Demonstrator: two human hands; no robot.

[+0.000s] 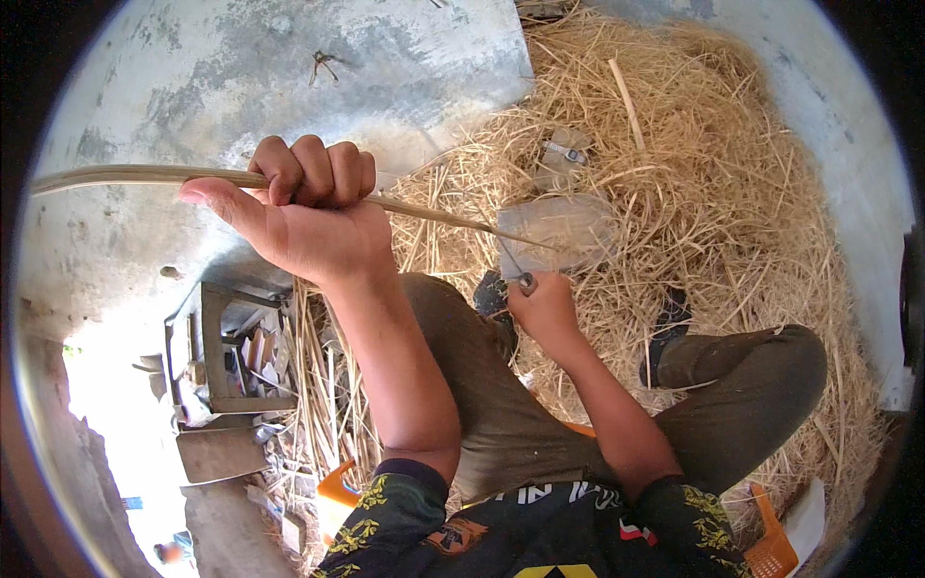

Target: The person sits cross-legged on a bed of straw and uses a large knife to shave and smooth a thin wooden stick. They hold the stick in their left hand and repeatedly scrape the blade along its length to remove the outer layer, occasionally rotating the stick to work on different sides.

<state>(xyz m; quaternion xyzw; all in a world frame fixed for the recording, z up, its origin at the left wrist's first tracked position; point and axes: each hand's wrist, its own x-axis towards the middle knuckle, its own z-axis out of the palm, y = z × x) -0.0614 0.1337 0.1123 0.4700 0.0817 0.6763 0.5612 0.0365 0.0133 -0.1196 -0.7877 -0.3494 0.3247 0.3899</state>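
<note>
My left hand (313, 207) is raised at left of centre, fingers wrapped around a long, thin cane-like stick (434, 212). The stick runs from the far left and tapers to a fine tip over a greyish flat sheet (568, 223). Lower and to the right, my right hand (544, 306) is closed around a hand tool (526, 281). A rounded end and a thin, dark metal part show above the fist; its exact kind is unclear. The tool's thin part reaches up close to the stick, but I cannot tell whether they touch.
Pale straw-like shavings (694, 144) cover the floor ahead and right. A wooden box frame (217, 337) with scraps stands left, beside a pile of split sticks (323, 395). Grey walls (193, 87) rise around. My bent legs (742, 385) and an orange chair (771, 539) are near.
</note>
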